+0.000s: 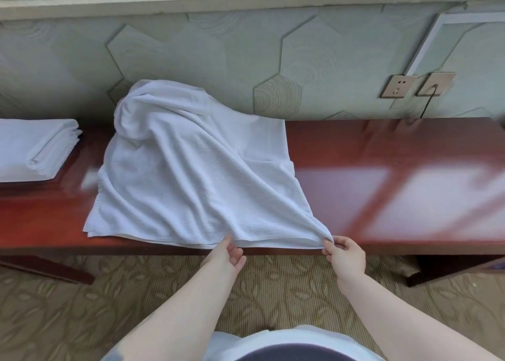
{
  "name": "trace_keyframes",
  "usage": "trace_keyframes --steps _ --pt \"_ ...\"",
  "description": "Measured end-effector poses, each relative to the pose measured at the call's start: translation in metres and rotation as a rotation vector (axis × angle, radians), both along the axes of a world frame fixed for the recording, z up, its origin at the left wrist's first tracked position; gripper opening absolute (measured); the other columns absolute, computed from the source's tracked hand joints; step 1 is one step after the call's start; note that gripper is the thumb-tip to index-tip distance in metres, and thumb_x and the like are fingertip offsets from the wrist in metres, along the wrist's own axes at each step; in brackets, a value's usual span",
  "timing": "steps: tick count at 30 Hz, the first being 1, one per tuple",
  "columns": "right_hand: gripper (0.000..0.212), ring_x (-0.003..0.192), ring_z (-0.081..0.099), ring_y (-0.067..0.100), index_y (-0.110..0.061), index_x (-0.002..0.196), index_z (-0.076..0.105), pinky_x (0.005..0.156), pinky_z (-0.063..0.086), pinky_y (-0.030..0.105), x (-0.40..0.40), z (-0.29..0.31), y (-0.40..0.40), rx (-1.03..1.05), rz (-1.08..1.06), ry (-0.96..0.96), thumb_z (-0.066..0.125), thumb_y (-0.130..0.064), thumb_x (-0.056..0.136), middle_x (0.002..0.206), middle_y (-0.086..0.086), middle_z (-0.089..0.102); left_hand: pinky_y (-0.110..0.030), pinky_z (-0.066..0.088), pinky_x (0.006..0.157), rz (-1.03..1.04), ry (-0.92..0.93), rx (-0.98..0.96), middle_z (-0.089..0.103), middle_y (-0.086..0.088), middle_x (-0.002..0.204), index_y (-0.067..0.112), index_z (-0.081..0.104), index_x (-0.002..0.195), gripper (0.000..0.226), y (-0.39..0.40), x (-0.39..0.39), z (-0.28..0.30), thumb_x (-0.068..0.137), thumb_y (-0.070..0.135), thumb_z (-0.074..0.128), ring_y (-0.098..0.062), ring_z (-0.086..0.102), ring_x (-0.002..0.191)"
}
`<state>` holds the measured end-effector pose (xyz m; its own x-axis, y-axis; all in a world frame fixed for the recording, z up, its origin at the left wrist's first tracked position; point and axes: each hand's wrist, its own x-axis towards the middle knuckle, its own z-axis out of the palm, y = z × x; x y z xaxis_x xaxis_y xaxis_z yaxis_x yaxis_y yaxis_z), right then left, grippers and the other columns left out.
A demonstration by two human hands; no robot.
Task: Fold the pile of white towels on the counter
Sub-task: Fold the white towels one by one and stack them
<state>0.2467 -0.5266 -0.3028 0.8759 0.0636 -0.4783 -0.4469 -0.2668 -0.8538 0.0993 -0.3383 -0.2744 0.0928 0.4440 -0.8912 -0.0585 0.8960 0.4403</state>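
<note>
Now both grips pinch the towel (191, 169)'s near edge: left hand (228, 257), right hand (343, 254); pulling evenly should flatten it.

You see soft, even daylight with bright window glare on the glossy red counter (410, 153), slight motion blur throughout, and wide-angle bending of lines toward the edges.
</note>
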Motion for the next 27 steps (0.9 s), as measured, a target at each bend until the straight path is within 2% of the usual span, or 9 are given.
trace_keyframes --steps 2,5,9,14,17,19,20,24,27 --pt "0.007 0.073 0.063 0.02 -0.008 0.092 0.068 0.079 0.054 0.037 -0.001 0.0 -0.002 0.006 0.003 0.008 0.072 -0.008 0.086 0.075 0.007 0.068 -0.036 0.053 0.072 0.0 0.003 -0.04 0.063 -0.008 0.086 0.002 0.065 0.085 0.029 0.002 0.004 0.005 0.082 0.027 0.079 -0.018 0.059 0.074" --pt "0.006 0.071 0.065 0.016 -0.008 0.093 0.068 0.068 0.052 0.026 -0.002 0.002 -0.003 0.037 -0.027 0.052 0.07 -0.006 0.088 0.078 0.005 0.068 -0.033 0.053 0.074 0.066 -0.03 -0.101 0.06 -0.005 0.086 0.002 0.067 0.094 0.029 0.007 0.011 0.012 0.08 0.024 0.081 -0.016 0.058 0.081" --pt "0.005 0.068 0.067 0.013 -0.011 0.092 0.067 0.06 0.046 0.024 0.002 0.008 -0.006 0.095 -0.051 0.168 0.068 -0.008 0.089 0.082 0.004 0.071 -0.034 0.055 0.085 0.122 -0.064 -0.081 0.055 -0.005 0.081 0.002 0.062 0.098 0.017 0.01 0.004 0.008 0.089 0.012 0.071 -0.015 0.054 0.071" --pt "0.013 0.066 0.074 0.018 -0.007 0.094 0.06 0.055 0.043 0.024 0.005 0.017 -0.008 0.165 -0.05 0.392 0.057 -0.003 0.082 0.09 0.008 0.073 -0.037 0.051 0.081 0.126 -0.065 -0.005 0.056 -0.013 0.085 -0.003 0.057 0.121 0.026 0.004 -0.014 -0.005 0.096 0.005 0.058 -0.021 0.057 0.072" --pt "0.025 0.075 0.075 0.021 -0.004 0.1 0.06 0.053 0.044 0.023 0.005 0.02 -0.003 0.171 -0.016 0.438 0.053 -0.004 0.076 0.095 0.012 0.075 -0.038 0.06 0.067 0.118 -0.069 0.024 0.059 -0.014 0.088 -0.002 0.057 0.116 0.02 0.003 -0.016 -0.006 0.095 0.001 0.058 -0.024 0.06 0.075" --pt "0.029 0.075 0.075 0.02 -0.003 0.104 0.06 0.05 0.046 0.024 0.005 0.02 0.0 0.18 -0.008 0.462 0.059 -0.009 0.076 0.098 0.013 0.074 -0.035 0.06 0.055 0.135 -0.086 0.018 0.059 -0.015 0.088 -0.001 0.057 0.111 0.016 0.004 -0.015 -0.005 0.095 -0.001 0.058 -0.024 0.061 0.076" --pt "0.031 0.07 0.073 0.019 -0.002 0.105 0.061 0.049 0.048 0.024 0.005 0.02 0.001 0.171 -0.002 0.475 0.066 -0.014 0.077 0.098 0.013 0.073 -0.034 0.06 0.056 0.141 -0.1 0.012 0.059 -0.014 0.088 -0.001 0.057 0.111 0.016 0.004 -0.016 -0.006 0.095 -0.001 0.058 -0.024 0.06 0.076" --pt "0.041 0.054 0.056 0.012 -0.006 0.103 0.065 0.041 0.046 0.019 0.001 0.015 0.003 0.124 0.039 0.521 0.084 -0.029 0.075 0.092 0.009 0.066 -0.038 0.052 0.086 0.17 -0.181 -0.009 0.06 -0.013 0.091 0.0 0.056 0.114 0.018 0.004 -0.021 -0.01 0.096 0.001 0.056 -0.023 0.06 0.08" --pt "0.026 0.048 0.044 0.009 -0.008 0.093 0.069 0.037 0.036 0.02 -0.005 0.012 0.006 0.086 0.052 0.459 0.079 -0.029 0.081 0.069 0.0 0.058 -0.037 0.048 0.088 0.205 -0.24 -0.02 0.061 -0.013 0.094 0.001 0.057 0.113 0.016 0.003 -0.027 -0.011 0.097 0.003 0.056 -0.023 0.06 0.084"
